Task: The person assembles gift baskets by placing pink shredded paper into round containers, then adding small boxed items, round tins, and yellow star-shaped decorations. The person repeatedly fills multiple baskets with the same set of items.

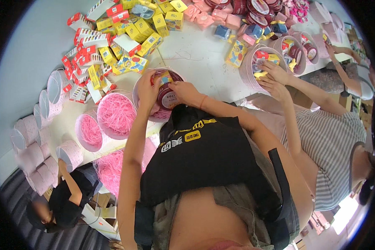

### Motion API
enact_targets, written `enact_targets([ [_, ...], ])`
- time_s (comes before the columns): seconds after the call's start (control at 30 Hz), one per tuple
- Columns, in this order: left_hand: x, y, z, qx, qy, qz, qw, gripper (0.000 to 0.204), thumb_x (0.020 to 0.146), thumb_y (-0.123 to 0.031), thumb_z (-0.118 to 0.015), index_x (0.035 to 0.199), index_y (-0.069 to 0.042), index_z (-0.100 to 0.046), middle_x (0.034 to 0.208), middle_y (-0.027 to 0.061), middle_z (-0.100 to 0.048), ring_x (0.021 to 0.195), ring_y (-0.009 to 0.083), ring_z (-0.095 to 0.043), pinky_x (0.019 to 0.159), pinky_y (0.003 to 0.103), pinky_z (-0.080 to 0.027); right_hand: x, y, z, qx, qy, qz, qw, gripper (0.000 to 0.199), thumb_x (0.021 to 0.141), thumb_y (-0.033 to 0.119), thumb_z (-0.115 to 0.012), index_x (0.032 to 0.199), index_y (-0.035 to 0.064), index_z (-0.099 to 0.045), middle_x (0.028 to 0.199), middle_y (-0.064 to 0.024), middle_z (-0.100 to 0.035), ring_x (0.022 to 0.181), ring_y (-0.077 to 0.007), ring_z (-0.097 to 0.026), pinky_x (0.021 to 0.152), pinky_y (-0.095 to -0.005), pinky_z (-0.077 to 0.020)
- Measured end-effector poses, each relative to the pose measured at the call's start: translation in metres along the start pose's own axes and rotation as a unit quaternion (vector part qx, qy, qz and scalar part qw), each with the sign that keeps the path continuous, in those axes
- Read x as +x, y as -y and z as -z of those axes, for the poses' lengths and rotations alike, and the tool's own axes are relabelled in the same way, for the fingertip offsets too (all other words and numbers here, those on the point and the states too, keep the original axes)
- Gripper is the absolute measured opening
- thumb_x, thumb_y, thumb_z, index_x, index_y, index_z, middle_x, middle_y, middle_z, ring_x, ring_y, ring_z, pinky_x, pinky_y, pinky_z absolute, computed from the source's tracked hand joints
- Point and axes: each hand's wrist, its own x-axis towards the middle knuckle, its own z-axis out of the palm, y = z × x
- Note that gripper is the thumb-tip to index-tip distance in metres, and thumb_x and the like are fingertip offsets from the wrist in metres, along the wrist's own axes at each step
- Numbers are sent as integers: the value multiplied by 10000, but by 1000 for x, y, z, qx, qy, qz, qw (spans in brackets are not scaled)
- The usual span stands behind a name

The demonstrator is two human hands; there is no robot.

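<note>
In front of me a pink round bucket (136, 94) tilts toward me, with pink shredded paper and small goods inside. My right hand (186, 93) reaches over its right rim, thumb and fingers on a round dark red tin (167, 98). My left hand (148, 89) is inside the left rim, its fingers curled in beside the tin and a small yellow box (166, 78). What the left fingertips hold is hidden. Left of this bucket stand two more, a larger bucket of pink shreds (116, 115) and a smaller bucket of pink shreds (90, 133).
Yellow boxes (142, 30) and red-and-white boxes (87, 56) are heaped at far left. Empty pink buckets (29, 129) stack along the left. On the right a co-worker's hands (275, 77) work in a filled bucket (246, 68). Another person (71, 191) holds a bucket at lower left.
</note>
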Motion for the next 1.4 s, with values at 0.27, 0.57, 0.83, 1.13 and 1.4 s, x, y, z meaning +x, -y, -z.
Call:
enact_targets([
  [0.27, -114, 37, 29, -86, -204, 196, 955, 337, 969, -127, -571, 1246, 58, -516, 1210, 189, -591, 1129, 271, -581, 1014, 371, -437, -8, 3, -16, -10, -204, 108, 973, 545, 726, 132, -759, 1249, 121, -607, 1141, -121, -587, 1084, -316, -557, 909, -421, -476],
  [0.57, -133, 5, 35, -117, -205, 280, 931, 467, 930, -111, -591, 1350, 50, -464, 1366, 241, -496, 1320, 354, -452, 1104, 427, -354, 8, 26, 0, -15, -140, 149, 979, 365, 695, 184, -739, 1052, 132, -678, 1069, -91, -652, 1085, -300, -584, 896, -432, -462],
  [0.83, -157, 3, 33, 136, -162, 161, 964, 436, 928, -139, -598, 1319, 24, -497, 1207, 213, -574, 1139, 334, -562, 946, 445, -453, -75, -28, 20, 160, -316, 24, 935, 195, 837, 99, -697, 1027, 58, -683, 1098, -128, -677, 1045, -316, -611, 918, -402, -494],
  [1.13, -198, 35, -10, -364, -145, 467, 793, 600, 956, -235, -519, 1489, -91, -283, 1416, 173, -436, 1088, 329, -615, 815, 424, -567, -270, -247, 96, -79, -608, -312, 726, 347, 837, 159, -674, 1147, 9, -628, 1085, -172, -662, 1037, -366, -583, 919, -449, -442],
  [1.4, -162, 12, -6, -263, -180, 516, 795, 618, 919, -180, -530, 1485, -97, -297, 1369, 172, -469, 1078, 315, -606, 721, 426, -597, -283, -355, 128, -158, -482, -369, 779, 496, 718, 223, -753, 1185, 123, -617, 1086, -171, -639, 1090, -381, -551, 933, -506, -448],
])
